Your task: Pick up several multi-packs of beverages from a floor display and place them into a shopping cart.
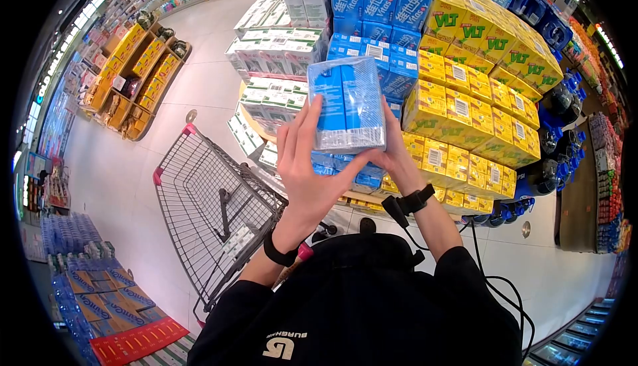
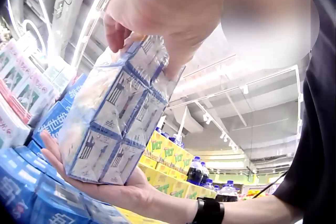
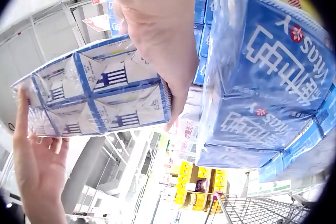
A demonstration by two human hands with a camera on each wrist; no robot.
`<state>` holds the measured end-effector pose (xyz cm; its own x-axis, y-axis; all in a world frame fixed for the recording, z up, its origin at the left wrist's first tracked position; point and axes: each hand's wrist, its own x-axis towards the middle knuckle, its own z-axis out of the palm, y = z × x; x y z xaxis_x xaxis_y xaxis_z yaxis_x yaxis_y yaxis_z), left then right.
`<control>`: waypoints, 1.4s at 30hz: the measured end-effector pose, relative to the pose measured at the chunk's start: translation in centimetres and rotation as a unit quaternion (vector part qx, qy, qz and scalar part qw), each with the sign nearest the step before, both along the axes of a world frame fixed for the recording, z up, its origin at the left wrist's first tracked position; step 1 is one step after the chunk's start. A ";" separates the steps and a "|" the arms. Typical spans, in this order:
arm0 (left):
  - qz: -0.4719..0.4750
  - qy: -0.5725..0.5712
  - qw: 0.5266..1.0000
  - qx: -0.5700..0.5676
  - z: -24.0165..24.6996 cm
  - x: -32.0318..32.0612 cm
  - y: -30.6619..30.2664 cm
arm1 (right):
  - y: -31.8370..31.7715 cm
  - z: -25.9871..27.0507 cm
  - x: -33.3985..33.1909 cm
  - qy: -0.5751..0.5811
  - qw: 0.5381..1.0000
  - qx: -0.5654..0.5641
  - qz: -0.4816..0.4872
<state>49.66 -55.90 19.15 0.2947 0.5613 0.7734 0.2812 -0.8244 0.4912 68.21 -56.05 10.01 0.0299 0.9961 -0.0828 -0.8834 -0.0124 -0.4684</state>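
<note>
Both hands hold a plastic-wrapped multipack of blue drink cartons (image 1: 347, 103) in front of the chest. My left hand (image 1: 307, 156) grips its left side, with the fingers along that side and the thumb reaching across the near edge. On the other side, my right hand (image 1: 397, 146) holds the pack, its fingers partly hidden behind it. In the left wrist view the right hand (image 2: 123, 192) lies under the pack's lower end. White carton ends with blue edges show through the wrap on the multipack (image 3: 100, 90) in the right wrist view.
Stacked blue Vitasoy packs (image 1: 379, 7), yellow VLT packs (image 1: 458, 107) and white-and-green packs (image 1: 276, 47) stand ahead. A wire shopping cart (image 1: 212, 200) with a small pack inside is on the left. Dark bottles with blue caps (image 1: 551, 140) line the right. A black cable (image 1: 505, 286) hangs by the right arm.
</note>
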 end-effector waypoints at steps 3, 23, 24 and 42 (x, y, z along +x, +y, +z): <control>0.011 0.004 1.000 0.014 -0.3 0.3 -0.1 | 0.0 -0.9 -0.3 0.008 1.000 -0.012 0.015; -0.007 0.002 1.000 0.010 -1.4 0.9 1.9 | 0.1 -1.6 -0.5 -0.009 0.998 -0.061 0.014; -0.007 0.002 1.000 0.009 -1.4 1.0 2.0 | 0.2 -1.7 -0.5 -0.006 0.998 -0.064 0.014; -0.026 0.037 0.999 0.022 -0.7 1.7 0.6 | 0.2 -3.1 0.0 0.056 0.997 -0.018 0.040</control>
